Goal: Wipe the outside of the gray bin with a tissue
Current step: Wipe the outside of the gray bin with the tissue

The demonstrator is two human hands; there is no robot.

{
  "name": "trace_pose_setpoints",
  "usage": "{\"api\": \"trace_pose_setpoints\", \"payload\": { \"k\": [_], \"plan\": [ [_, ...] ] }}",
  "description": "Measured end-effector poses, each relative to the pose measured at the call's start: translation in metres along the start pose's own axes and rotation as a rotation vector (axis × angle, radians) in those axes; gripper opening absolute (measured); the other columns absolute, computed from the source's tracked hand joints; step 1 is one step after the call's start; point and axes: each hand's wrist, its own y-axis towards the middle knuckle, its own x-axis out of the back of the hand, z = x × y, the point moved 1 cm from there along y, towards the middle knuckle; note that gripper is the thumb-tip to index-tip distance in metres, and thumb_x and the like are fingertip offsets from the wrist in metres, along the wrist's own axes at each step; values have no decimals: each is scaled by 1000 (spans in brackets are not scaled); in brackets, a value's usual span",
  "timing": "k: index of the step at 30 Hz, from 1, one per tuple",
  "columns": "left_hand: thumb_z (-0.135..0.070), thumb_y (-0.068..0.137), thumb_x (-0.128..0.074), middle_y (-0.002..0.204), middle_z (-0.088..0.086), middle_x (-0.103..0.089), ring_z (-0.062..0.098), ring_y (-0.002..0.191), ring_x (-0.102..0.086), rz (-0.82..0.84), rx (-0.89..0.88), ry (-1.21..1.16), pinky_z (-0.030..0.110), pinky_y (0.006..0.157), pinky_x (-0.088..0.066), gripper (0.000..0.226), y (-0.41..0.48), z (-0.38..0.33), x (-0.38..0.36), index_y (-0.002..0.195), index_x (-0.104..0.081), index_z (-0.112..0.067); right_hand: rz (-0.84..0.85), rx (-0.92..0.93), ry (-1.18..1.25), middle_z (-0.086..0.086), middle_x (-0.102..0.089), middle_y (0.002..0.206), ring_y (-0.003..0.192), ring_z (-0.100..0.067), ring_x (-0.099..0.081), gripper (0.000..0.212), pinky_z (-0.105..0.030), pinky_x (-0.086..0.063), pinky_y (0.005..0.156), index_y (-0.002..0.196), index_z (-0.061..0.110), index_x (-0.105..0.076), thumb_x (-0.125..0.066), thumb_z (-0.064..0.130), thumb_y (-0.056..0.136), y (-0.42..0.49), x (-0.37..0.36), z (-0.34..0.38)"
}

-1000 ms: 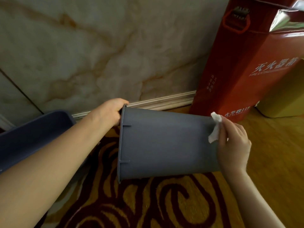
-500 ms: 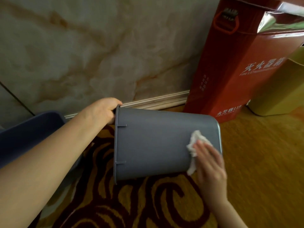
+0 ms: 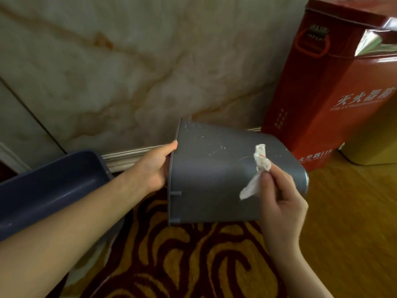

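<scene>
The gray bin (image 3: 210, 181) lies on its side in the air above the carpet, its open mouth facing left and its base to the right. My left hand (image 3: 155, 166) grips the bin's rim at the left. A crumpled white tissue (image 3: 257, 168) is pinched in my right hand (image 3: 281, 196), which is in front of the bin's side near the base. The upper end of the tissue rests against the bin wall. Pale speckled marks show on the upper side of the bin.
A tall red fire-extinguisher box (image 3: 335, 97) stands against the marble wall at the right, with a yellow container (image 3: 373, 143) beside it. A dark blue tub (image 3: 49, 186) sits at the left. Below is a patterned red and gold carpet (image 3: 193, 261) on a wooden floor (image 3: 352, 222).
The bin has turned, so a speckled side now faces up. My right hand has gone from flat wiping on the side to pinching the bunched tissue near the base.
</scene>
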Motion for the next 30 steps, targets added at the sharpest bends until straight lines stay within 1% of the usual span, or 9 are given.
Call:
{"api": "trace_pose_setpoints", "payload": {
  "k": [3,5,7,10,14,17,20,24,30],
  "plan": [
    [-27,97,-39,81,6,-77,17,72,-74,52,34,-40,32,62,-60,33,1,26,13,96,-66,-10,115,19,-34,7,-65,101,90,-2,-61,34,-11,-47,74,113,27,-62,-55,2,90,-6,-30,6],
    [-26,97,-38,81,8,-77,17,70,-73,71,80,-78,30,63,-60,35,-1,44,22,94,-68,-10,275,113,-125,12,-60,97,92,-6,-57,30,-10,-44,74,112,22,-63,-52,6,89,-17,-59,11],
    [-24,95,-39,80,8,-76,17,69,-73,83,129,-135,25,60,-59,33,-4,57,29,94,-68,-9,492,230,-300,3,-64,102,99,-11,-53,28,-9,-40,81,110,15,-62,-54,6,85,-33,-87,8],
    [-34,97,-33,83,7,-74,17,74,-72,121,206,-192,27,67,-57,41,-8,65,38,101,-66,-10,742,230,-493,-11,-59,124,117,-24,-49,36,-32,-43,99,119,6,-58,-60,5,83,-60,-114,-12],
    [-45,97,-24,96,7,-74,19,87,-71,113,233,-143,33,76,-53,51,-12,75,46,112,-63,-15,819,304,-704,-6,-65,119,109,-22,-58,49,-33,-51,91,111,8,-66,-77,22,66,-72,-118,-24],
    [-42,98,-27,116,10,-69,23,106,-65,77,219,-94,38,90,-48,46,-15,87,50,121,-60,-20,916,347,-743,-12,-48,139,122,-28,-45,50,-37,-42,100,129,5,-49,-59,19,82,-55,-129,-32],
    [-42,98,-27,112,11,-71,23,99,-68,66,235,-107,38,84,-49,46,-14,88,53,121,-59,-17,988,361,-782,-6,-33,149,128,-26,-32,49,-34,-31,104,139,9,-34,-45,21,92,-25,-143,-40],
    [-42,98,-26,113,12,-70,25,101,-66,61,246,-125,39,83,-49,47,-11,85,54,120,-60,-17,1024,400,-783,-4,-36,147,125,-25,-34,45,-32,-33,102,137,11,-37,-42,21,93,-22,-141,-40],
    [-40,99,-28,94,8,-75,20,84,-72,40,243,-110,31,70,-56,48,-4,85,53,110,-65,-11,1119,503,-793,-7,-35,147,128,-25,-33,55,-36,-34,107,138,7,-36,-54,17,87,-66,-103,-30]
  ]
}}
